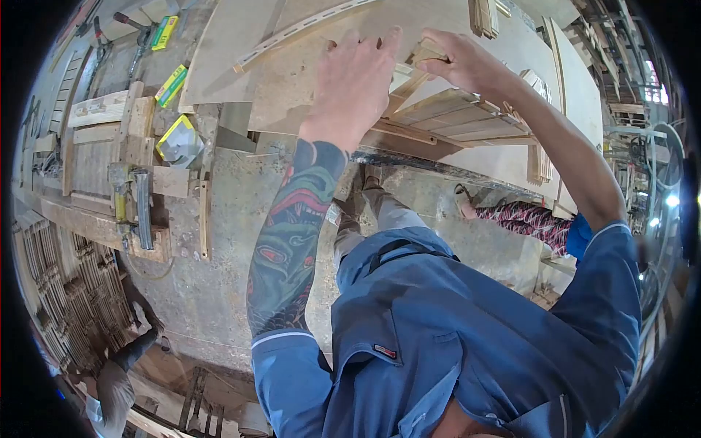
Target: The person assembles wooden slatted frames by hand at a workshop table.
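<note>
My left hand point(356, 77) reaches palm down over the pale board point(285, 98) on the workbench. Its fingers are apart, tips beside a long slotted strip point(307, 29), and I see nothing held in it. To its right, my right hand point(460, 62) is closed, thumb and fingers pinching a short wooden strip point(426, 52). Just below that hand stands a slatted wooden frame point(460, 117) with thin light panels, one edge near the bench front. The underside of the right fingers is hidden.
A second bench on the left carries a nail gun point(120, 193), yellow-green boxes point(171, 86), clamps point(142, 36) and wooden blocks. Bundled wood strips point(483, 18) lie at the bench's far side. Another person's patterned trouser leg point(526, 223) is at right; someone in grey point(115, 387) is lower left.
</note>
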`<state>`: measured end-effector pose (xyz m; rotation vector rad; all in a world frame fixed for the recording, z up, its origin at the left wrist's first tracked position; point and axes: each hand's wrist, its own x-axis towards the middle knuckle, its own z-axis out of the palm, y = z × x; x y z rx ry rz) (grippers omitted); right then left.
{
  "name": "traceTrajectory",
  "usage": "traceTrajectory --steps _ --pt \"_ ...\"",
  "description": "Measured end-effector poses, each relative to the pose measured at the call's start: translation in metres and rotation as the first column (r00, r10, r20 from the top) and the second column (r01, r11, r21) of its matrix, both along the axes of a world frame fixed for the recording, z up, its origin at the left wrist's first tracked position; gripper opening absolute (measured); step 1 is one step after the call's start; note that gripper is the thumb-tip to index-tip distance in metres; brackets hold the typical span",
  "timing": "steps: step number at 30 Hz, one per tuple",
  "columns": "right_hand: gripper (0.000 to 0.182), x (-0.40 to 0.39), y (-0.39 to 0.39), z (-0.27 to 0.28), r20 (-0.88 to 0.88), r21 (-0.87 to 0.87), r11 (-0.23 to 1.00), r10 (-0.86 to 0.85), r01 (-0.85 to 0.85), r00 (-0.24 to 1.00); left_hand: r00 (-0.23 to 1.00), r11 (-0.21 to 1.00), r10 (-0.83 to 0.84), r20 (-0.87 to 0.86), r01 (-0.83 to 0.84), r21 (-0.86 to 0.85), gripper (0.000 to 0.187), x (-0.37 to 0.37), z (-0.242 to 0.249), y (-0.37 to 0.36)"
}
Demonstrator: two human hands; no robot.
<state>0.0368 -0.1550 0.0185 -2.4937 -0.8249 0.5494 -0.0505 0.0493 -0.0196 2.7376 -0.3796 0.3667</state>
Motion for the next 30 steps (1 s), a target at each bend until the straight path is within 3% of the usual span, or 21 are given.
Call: traceTrajectory --steps 6,10,12,16,21,24,28,30 --pt "0.046 -0.026 0.015 0.027 0.087 -0.289 0.956 0.08 -0.051 0.993 0.999 1.0 -0.013 -0.03 0.014 0.02 0.069 -0.004 0.006 0.001" --pt "0.043 -0.02 0.005 0.017 0.206 -0.345 0.935 0.156 -0.077 0.966 1.0 1.0 -0.019 -0.017 0.019 -0.001 0.068 -0.005 0.003 0.002" --pt "0.039 -0.019 0.011 0.024 -0.017 -0.412 0.91 0.042 -0.045 0.999 1.0 0.999 -0.031 0.001 0.031 -0.035 0.068 -0.004 0.002 0.002" --pt "0.035 -0.029 0.021 0.02 0.044 -0.453 0.891 0.009 0.012 0.999 0.999 0.998 -0.046 0.021 0.046 -0.035 0.069 0.0 0.0 0.001" --pt "0.029 -0.034 0.031 0.007 0.161 -0.463 0.886 0.098 -0.013 0.982 0.998 0.994 -0.066 0.013 0.066 -0.091 0.07 -0.003 0.002 0.004" --pt "0.027 -0.036 0.025 0.001 0.097 -0.414 0.908 0.115 -0.065 0.989 0.997 0.992 -0.07 -0.041 0.066 -0.104 0.071 -0.003 0.005 0.004" --pt "0.029 -0.038 0.032 0.007 0.115 -0.46 0.888 0.056 0.003 0.992 0.998 0.996 -0.063 0.001 0.063 -0.064 0.073 0.0 0.003 0.002" --pt "0.037 -0.037 0.03 0.003 0.141 -0.435 0.9 0.091 -0.021 0.986 0.995 0.998 -0.051 -0.085 0.049 -0.032 0.074 0.001 0.007 0.002"
